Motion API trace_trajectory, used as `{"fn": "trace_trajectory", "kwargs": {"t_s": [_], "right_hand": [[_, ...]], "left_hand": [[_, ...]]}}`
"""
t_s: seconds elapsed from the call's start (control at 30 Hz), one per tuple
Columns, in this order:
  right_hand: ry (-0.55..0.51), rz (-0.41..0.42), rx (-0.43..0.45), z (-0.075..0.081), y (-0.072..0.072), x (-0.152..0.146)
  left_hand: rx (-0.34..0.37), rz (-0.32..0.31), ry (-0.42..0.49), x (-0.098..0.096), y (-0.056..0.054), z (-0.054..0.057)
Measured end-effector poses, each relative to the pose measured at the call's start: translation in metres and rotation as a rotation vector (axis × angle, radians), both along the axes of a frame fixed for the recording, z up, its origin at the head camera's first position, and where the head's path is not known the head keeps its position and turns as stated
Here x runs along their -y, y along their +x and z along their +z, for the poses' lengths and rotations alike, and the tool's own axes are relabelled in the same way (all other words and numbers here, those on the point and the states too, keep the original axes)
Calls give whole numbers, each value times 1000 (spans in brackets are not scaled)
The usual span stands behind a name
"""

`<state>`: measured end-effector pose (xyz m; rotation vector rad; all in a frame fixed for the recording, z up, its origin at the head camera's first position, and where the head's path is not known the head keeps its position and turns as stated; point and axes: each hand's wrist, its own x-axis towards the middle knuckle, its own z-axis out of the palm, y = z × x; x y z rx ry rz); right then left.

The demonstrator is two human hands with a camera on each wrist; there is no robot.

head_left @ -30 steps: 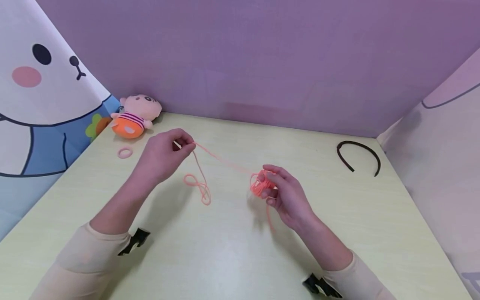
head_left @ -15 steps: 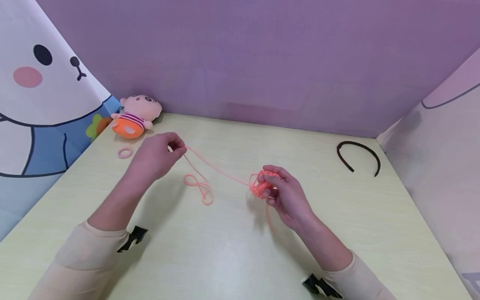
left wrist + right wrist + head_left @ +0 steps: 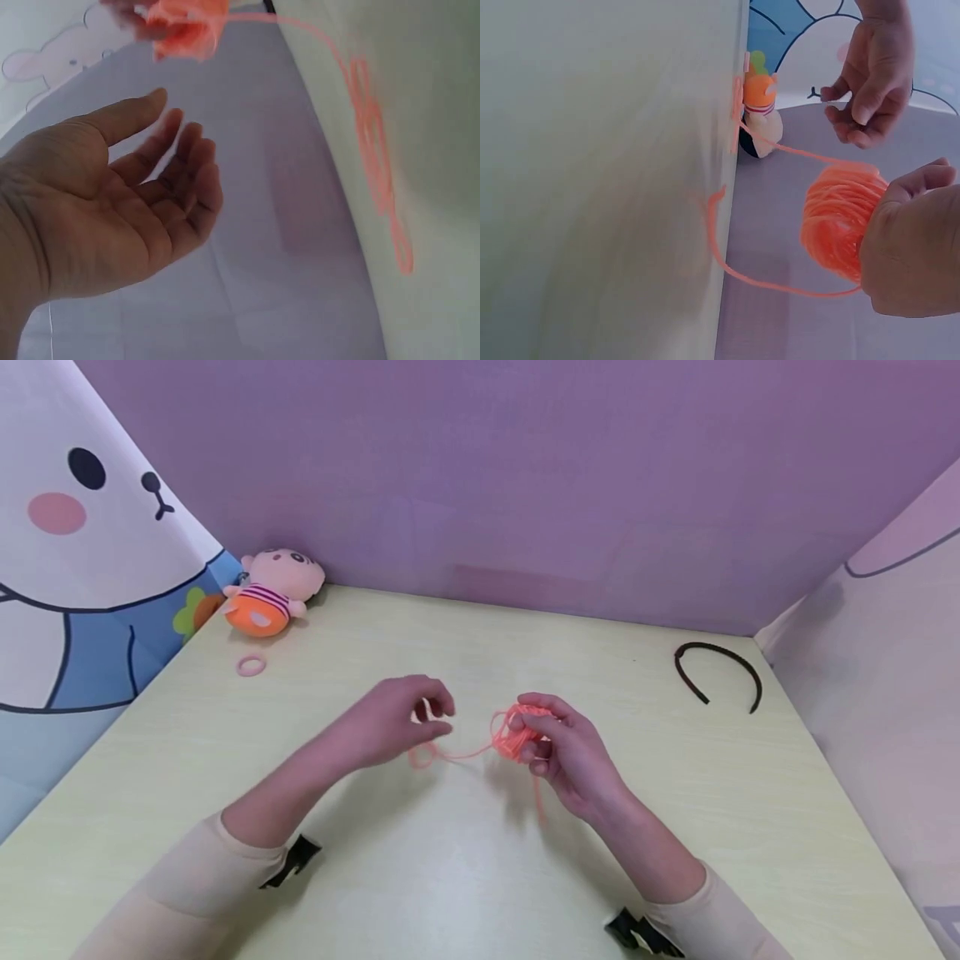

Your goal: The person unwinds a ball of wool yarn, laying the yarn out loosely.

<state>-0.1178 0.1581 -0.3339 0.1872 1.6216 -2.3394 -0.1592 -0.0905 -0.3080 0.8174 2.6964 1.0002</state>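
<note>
A small ball of coral yarn (image 3: 512,739) is held up in my right hand (image 3: 573,756), between thumb and fingers. One strand of it hangs below the hand to the tabletop, as the right wrist view shows. Another strand (image 3: 468,755) runs left from the ball to a loose loop (image 3: 422,756) on the table, partly behind my left hand (image 3: 393,718). That hand hovers left of the ball, fingers loosely bent and thumb apart, with nothing between them. In the left wrist view its palm (image 3: 112,217) is bare and the loose yarn (image 3: 371,142) lies in long loops.
A plush doll (image 3: 270,593) in an orange and striped outfit lies at the back left corner. In front of it is a pink ring (image 3: 251,666). A black headband (image 3: 717,650) rests at the back right. Purple fabric (image 3: 510,485) rises behind the table.
My left hand pinched the strand and drew it out leftward; now it has let go and moved right and nearer, toward the ball. The strand has dropped. My right hand stays nearly still.
</note>
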Motion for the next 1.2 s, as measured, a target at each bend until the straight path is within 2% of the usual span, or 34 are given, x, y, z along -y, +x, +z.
{"fn": "trace_trajectory", "kwargs": {"t_s": [0.07, 0.3, 0.43, 0.63, 0.8, 1.03, 1.2], "right_hand": [[8, 11, 1, 0, 1, 0], [23, 55, 8, 3, 4, 3], [21, 71, 16, 5, 6, 4], [30, 80, 10, 6, 8, 4], [35, 59, 4, 6, 6, 3], [27, 46, -8, 5, 5, 1], [21, 50, -9, 4, 5, 0]], "left_hand": [[-16, -41, 27, -9, 5, -5], [-63, -94, 101, -26, 18, -16], [-74, -126, 101, -31, 22, -19], [-78, -124, 80, -34, 25, -19], [-93, -100, 70, -28, 21, -16], [-1, 8, -18, -15, 10, -10], [21, 82, -16, -5, 3, -5]]}}
